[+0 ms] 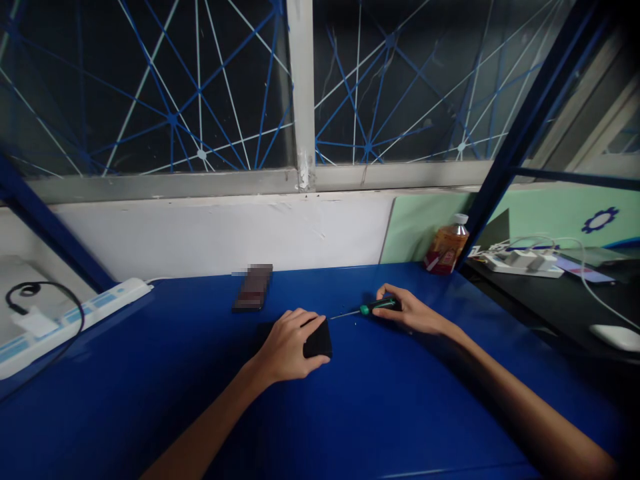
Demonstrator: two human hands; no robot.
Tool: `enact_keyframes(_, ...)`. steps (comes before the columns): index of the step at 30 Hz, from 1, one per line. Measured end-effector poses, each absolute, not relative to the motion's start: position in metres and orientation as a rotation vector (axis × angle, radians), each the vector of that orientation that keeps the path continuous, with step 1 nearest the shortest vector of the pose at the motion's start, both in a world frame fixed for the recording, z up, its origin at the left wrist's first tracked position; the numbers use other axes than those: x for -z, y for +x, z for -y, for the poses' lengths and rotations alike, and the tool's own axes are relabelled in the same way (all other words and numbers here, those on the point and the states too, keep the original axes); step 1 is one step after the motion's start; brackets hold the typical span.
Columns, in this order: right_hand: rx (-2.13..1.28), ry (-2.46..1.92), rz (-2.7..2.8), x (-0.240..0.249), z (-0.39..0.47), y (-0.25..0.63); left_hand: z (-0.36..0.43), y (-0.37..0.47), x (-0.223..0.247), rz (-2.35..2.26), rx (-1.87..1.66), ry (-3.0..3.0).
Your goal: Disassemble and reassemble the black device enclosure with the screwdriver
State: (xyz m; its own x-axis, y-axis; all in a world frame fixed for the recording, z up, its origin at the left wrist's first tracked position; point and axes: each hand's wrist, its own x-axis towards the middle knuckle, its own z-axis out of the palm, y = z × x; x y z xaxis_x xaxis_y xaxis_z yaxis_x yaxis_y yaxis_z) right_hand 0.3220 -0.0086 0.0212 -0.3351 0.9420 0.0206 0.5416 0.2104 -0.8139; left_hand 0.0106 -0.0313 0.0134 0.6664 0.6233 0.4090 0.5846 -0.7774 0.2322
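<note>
My left hand (293,343) is closed over a small black box-like object (318,340) on the blue table, thumb along its near edge and fingers across its top. Much of the object is hidden under the palm, so its kind is unclear. A screwdriver (370,308) with a green and black handle is gripped in my right hand (407,310), between thumb and fingers. Its thin metal shaft points left, the tip close to the right end of the black object. Whether the tip touches it I cannot tell. A few tiny specks lie on the table near the shaft.
Behind my left hand lies a dark phone-like slab (253,288), partly blurred. At the left, a white power strip (75,327) has a plug and black cable. A drink bottle (449,245) stands back right. Beyond the blue frame post, a black table (550,300) bears another power strip and cables.
</note>
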Motion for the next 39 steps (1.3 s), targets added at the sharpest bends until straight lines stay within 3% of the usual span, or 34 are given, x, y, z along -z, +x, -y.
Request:
enact_keyframes(7,-0.588,-1.405,2.163,-0.022,0.009,0.317,0.033,0.013,-0.017,-1.042,-0.706,2.802)
enact_keyframes(16,-0.75,-1.356,2.061,-0.019,0.008,0.323,0.032,0.013,-0.016,-1.038,-0.712,2.841)
enact_keyframes(23,-0.551,-1.421,2.194,-0.026,0.011,0.314,0.035,0.013,-0.017,-1.053,-0.693,2.836)
enact_keyframes(30,-0.775,-1.351,2.104,-0.021,0.009,0.323,0.033,0.012,-0.016,-1.034,-0.691,2.849)
enact_keyframes(39,-0.593,-1.458,2.094,-0.025,0.013,0.31,0.033,0.013,-0.015,-1.031,-0.705,2.837)
